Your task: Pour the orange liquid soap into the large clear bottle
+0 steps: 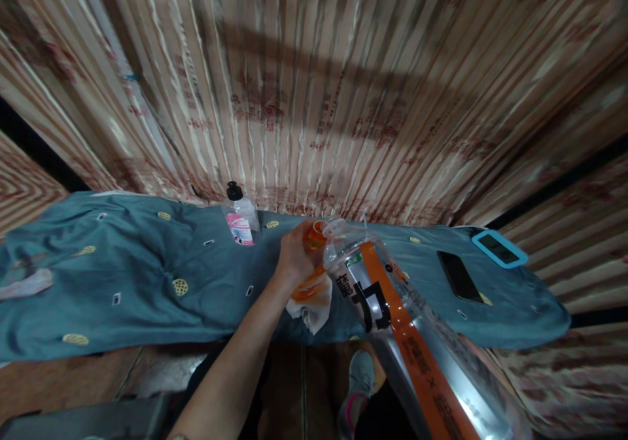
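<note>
My left hand (296, 252) is wrapped round a small orange see-through container (316, 237), with its round opening towards the right. The mouth of a large clear plastic bottle (392, 303) with an orange and silver label meets that opening. This bottle slants from the lower right, its neck higher than the table cover. My right hand is mostly behind the bottle, with only a strip of skin (483, 355) at the bottle's far side, and its fingers are hidden. Below the container lies a crumpled white tissue (314, 308) under an orange tint.
A clear bottle with black cap and pink label (240, 218) stands on the teal patterned cloth (147, 270). To the right lie a black phone (460, 276) and a blue-framed digital timer (500, 249). A whitish item (29, 284) rests far left. A pleated curtain (304, 100) hangs behind.
</note>
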A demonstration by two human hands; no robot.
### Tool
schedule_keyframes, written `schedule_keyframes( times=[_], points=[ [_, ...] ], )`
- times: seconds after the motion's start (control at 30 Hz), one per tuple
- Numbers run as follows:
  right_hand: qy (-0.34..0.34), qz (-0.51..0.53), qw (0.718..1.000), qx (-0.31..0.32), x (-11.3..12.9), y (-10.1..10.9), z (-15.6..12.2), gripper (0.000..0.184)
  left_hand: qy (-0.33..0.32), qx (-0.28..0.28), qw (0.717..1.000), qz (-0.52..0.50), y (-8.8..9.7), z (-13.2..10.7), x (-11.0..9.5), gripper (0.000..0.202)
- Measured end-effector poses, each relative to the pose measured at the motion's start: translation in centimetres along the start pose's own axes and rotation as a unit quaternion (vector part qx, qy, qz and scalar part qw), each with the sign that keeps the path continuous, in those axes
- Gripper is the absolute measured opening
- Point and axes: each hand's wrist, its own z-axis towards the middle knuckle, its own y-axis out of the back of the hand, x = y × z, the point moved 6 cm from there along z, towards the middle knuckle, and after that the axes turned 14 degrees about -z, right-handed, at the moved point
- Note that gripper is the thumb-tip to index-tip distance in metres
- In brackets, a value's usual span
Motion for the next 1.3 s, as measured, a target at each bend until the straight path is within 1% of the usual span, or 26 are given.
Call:
schedule_keyframes(
  times=[0.13,0.2,0.27,0.33,0.4,0.47,0.5,0.67,0.73,0.83,0.9,0.97,1.03,1.1,1.17,1.2,1.3],
  points=[
    [0.004,0.011,1.0,0.001,-2.9,0.9,0.9,0.06,0.0,0.003,1.0,-0.004,0.0,0.0,0.0,0.026],
    [0.019,0.018,1.0,0.01,-4.2,1.7,1.2,0.064,-0.006,0.004,1.0,-0.006,0.0,0.0,0.0,0.023],
    [0.075,0.012,0.996,0.034,-4.4,2.1,1.2,0.084,-0.008,0.0,1.0,-0.003,0.0,0.1,0.1,0.021],
    [0.123,-0.015,0.991,0.042,-4.1,2.3,0.9,0.096,-0.005,-0.005,1.0,-0.003,0.1,0.1,0.2,0.02],
    [0.13,-0.03,0.991,0.028,-3.7,2.4,0.6,0.096,-0.003,-0.008,1.0,-0.007,0.1,0.2,0.4,0.02],
    [0.108,-0.023,0.994,0.018,-3.4,2.2,0.5,0.094,-0.002,-0.005,1.0,-0.016,0.1,0.3,0.6,0.021],
    [0.098,-0.014,0.995,0.023,-3.3,2.1,0.6,0.094,-0.002,-0.003,1.0,-0.021,0.1,0.3,0.8,0.021],
    [0.061,0.025,0.993,0.094,-2.5,1.1,1.2,0.09,0.004,-0.006,0.999,-0.042,0.0,0.5,1.7,0.019],
    [0.017,0.043,0.994,0.098,-2.2,0.7,1.2,0.089,0.002,-0.009,0.999,-0.048,0.0,0.5,2.0,0.02],
    [-0.078,0.087,0.99,0.072,-1.9,0.0,0.7,0.086,-0.015,-0.012,0.999,-0.046,0.2,0.5,2.0,0.02],
    [-0.132,0.112,0.983,0.06,-1.8,-0.5,0.1,0.078,-0.024,-0.013,0.999,-0.044,0.2,0.5,1.9,0.02],
    [-0.153,0.122,0.979,0.058,-1.8,-0.7,-0.3,0.076,-0.025,-0.011,0.999,-0.042,0.1,0.4,1.8,0.02],
    [-0.127,0.116,0.983,0.064,-1.8,-0.4,-0.1,0.084,-0.023,-0.011,0.999,-0.035,0.0,0.4,1.8,0.02],
    [-0.063,0.098,0.989,0.086,-1.8,0.2,0.4,0.091,-0.021,-0.014,0.999,-0.025,0.0,0.4,1.6,0.02],
    [0.01,0.071,0.991,0.114,-2.0,0.6,0.8,0.092,-0.021,-0.016,0.999,-0.019,0.0,0.5,1.4,0.019],
    [0.033,0.061,0.99,0.125,-2.1,0.8,1.0,0.092,-0.021,-0.015,1.0,-0.016,0.0,0.5,1.3,0.019],
    [0.072,0.042,0.985,0.15,-2.6,0.9,1.3,0.09,-0.019,-0.011,1.0,-0.011,0.0,0.7,0.9,0.017]
  ],
)
